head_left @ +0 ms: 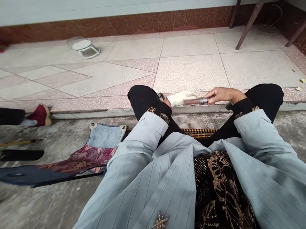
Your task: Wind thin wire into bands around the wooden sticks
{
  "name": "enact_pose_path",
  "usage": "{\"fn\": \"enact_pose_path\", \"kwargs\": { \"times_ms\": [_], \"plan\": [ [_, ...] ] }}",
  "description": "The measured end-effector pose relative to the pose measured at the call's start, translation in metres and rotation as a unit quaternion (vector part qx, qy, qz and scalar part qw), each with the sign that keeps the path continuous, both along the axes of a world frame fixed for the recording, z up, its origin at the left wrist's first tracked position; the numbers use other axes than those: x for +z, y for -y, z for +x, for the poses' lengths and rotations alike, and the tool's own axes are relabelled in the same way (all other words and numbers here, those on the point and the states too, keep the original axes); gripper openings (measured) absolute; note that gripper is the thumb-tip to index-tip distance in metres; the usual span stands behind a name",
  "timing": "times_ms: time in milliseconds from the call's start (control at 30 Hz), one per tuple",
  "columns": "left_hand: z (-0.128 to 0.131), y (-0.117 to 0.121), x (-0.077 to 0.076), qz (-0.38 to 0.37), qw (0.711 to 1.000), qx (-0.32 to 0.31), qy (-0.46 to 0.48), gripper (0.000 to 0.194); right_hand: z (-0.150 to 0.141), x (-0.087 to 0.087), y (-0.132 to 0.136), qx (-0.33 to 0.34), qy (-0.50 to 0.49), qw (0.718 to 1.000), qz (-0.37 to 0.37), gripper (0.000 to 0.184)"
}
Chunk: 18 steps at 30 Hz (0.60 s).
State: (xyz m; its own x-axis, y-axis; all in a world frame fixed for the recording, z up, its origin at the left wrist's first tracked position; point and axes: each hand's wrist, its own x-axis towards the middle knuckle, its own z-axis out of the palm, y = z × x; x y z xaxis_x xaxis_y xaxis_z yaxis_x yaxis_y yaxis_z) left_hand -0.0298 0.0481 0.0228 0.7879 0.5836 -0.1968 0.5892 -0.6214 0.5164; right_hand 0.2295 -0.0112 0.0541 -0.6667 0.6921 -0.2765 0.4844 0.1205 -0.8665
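I sit on the ground with my knees raised, in black trousers and a pale blue striped jacket. My left hand (180, 98), in a white glove, rests on my left knee and meets one end of a small rod-like object (195, 101), brownish with a metal band. My right hand (220, 95) is bare and pinches the other end of that object with fingertips. The object is blurred, so I cannot name it. A woven mat or basket edge (199, 133) shows between my legs.
A white stand with a round top (85, 47) sits on the tiled floor at the back left. Patterned cloth and denim (93, 152) lie on the concrete to my left. Another person's red shoe (40, 115) is at far left. Wooden table legs (251, 18) stand at back right.
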Motion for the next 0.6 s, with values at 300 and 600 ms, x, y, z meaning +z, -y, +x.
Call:
{"fn": "enact_pose_path", "kwargs": {
  "times_ms": [300,600],
  "plan": [
    [0.014,0.035,-0.020,0.021,1.000,-0.015,0.006,0.043,-0.013,-0.017,-0.015,-0.318,-0.070,0.944,0.059,0.010],
    [0.020,0.026,-0.031,0.093,0.994,-0.022,-0.061,0.032,-0.023,-0.035,-0.019,-0.166,0.366,0.899,0.175,0.029]
  ]
}}
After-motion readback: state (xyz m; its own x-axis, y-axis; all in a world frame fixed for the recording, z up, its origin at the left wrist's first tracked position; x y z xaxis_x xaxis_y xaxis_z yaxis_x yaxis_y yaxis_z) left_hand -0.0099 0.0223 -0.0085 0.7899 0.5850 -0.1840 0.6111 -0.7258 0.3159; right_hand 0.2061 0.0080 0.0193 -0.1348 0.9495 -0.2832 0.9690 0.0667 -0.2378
